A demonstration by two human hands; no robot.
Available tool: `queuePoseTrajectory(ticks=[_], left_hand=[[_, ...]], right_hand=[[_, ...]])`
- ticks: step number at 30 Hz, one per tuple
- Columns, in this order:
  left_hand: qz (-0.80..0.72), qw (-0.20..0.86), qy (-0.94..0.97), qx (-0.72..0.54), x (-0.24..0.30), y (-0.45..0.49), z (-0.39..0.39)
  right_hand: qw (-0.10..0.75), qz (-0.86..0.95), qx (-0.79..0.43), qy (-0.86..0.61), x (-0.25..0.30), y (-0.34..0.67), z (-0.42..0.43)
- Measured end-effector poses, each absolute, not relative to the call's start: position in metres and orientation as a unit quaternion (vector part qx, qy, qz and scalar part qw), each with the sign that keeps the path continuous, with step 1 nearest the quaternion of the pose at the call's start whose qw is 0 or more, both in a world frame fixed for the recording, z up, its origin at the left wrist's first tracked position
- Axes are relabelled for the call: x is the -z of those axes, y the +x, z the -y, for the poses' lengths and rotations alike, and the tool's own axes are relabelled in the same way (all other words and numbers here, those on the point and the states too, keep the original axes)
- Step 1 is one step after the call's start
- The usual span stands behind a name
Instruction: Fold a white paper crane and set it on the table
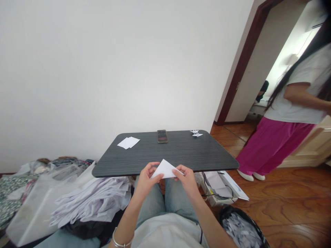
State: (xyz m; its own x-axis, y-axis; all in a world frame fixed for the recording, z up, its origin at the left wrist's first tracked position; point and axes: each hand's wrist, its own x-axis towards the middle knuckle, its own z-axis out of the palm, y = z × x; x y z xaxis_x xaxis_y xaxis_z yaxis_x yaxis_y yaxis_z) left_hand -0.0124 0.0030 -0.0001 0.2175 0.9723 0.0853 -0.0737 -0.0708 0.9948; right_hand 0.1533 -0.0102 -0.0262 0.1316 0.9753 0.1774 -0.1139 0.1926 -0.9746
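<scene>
The left hand (145, 177) pinches the left corner of a white paper triangle (165, 169), thumb on the near face and fingers curled behind. The right hand (186, 177) clamps the right corner between thumb and fingers in the same way. The triangle is centred between the 2 hands at the table's near edge, its peak pointing away from the body; whether it touches the tabletop I cannot tell. Holding it by 2 opposite corners probably steadies it and leaves the middle free.

On the dark wood-grain folding table (144, 156), overlapping white paper sheets (128, 142) lie at the left, likely set there to be in reach but out of the way. A smartphone (162, 136) rests at the middle of the far edge, and 2 small folded-paper cranes (197, 135) sit in the far right corner, perhaps so the arms won't knock them.

Around the table, from the left: a clear plastic bag (38, 210), a heap of pale clothes (93, 199), the plain white wall (129, 69), a white box of cables (218, 191), a black bag of crumpled pieces (241, 229), a dark red door frame (254, 44), the glossy wooden floor (289, 196), and a standing person in magenta trousers (276, 146).
</scene>
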Motion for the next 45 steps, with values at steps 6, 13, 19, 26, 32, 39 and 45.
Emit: queuePoseTrajectory(ticks=[6, 13, 19, 26, 32, 39, 45], left_hand=[[-0.415, 0.554, 0.475, -0.544, 0.0, -0.009, -0.002], [-0.413, 0.533, 0.452, -0.584, -0.005, -0.013, -0.003], [-0.422, 0.52, 0.528, -0.523, -0.006, -0.013, -0.004], [-0.412, 0.506, 0.567, -0.503, -0.001, -0.007, -0.003], [-0.381, 0.563, 0.515, -0.523, -0.001, -0.004, 0.0], [-0.383, 0.564, 0.484, -0.549, 0.002, -0.002, -0.001], [-0.386, 0.545, 0.533, -0.519, 0.008, -0.004, -0.003]], right_hand=[[0.617, 0.475, -0.463, -0.424, 0.03, 0.146, 0.012], [0.588, 0.506, -0.492, -0.396, 0.031, 0.144, 0.01], [0.551, 0.523, -0.509, -0.404, 0.035, 0.146, 0.006], [0.565, 0.532, -0.485, -0.403, 0.035, 0.148, 0.006], [0.623, 0.467, -0.476, -0.409, 0.029, 0.147, 0.01], [0.622, 0.454, -0.499, -0.397, 0.032, 0.148, 0.009], [0.589, 0.484, -0.507, -0.402, 0.034, 0.155, 0.006]])
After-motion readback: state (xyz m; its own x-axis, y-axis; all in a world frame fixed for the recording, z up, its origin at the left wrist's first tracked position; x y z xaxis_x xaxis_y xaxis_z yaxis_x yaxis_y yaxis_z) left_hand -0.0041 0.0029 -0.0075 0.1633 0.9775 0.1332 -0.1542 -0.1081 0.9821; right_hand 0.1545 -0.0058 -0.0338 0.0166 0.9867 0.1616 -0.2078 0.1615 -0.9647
